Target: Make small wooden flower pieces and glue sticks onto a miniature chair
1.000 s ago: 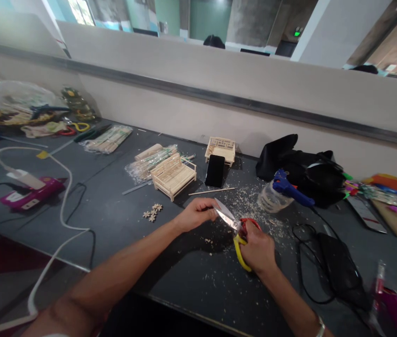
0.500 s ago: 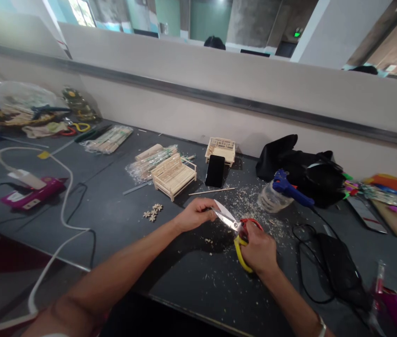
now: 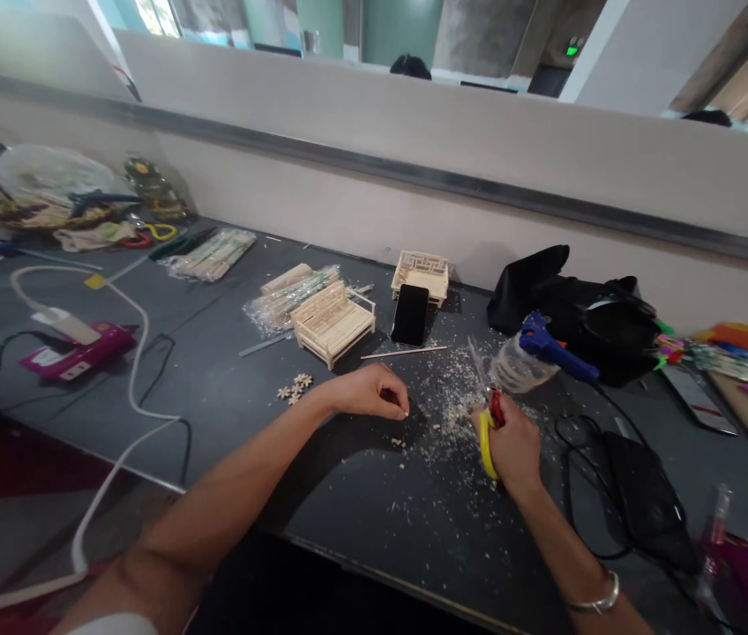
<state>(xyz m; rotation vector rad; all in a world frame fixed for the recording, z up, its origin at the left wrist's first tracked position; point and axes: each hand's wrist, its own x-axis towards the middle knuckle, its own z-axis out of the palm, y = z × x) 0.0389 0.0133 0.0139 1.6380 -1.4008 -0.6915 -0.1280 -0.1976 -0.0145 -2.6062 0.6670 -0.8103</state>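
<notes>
Head view: right hand (image 3: 514,445) grips the scissors (image 3: 488,407), blades raised, right of the phone (image 3: 409,314) and nearer. Left hand (image 3: 374,392) rests curled shut on the desk (image 3: 215,379), just nearer than the phone, beside wood chips (image 3: 446,388).

Near edge of table (image 3: 347,520) in front of me lay open. Ahead, bench model (image 3: 332,319) and phone (image 3: 409,314) blocked; glue gun (image 3: 549,346) and cables (image 3: 586,441) crowded my right hand (image 3: 512,445).

Seemingly a craft workshop (glue gun (image 3: 549,346), shavings (image 3: 446,414)).
</notes>
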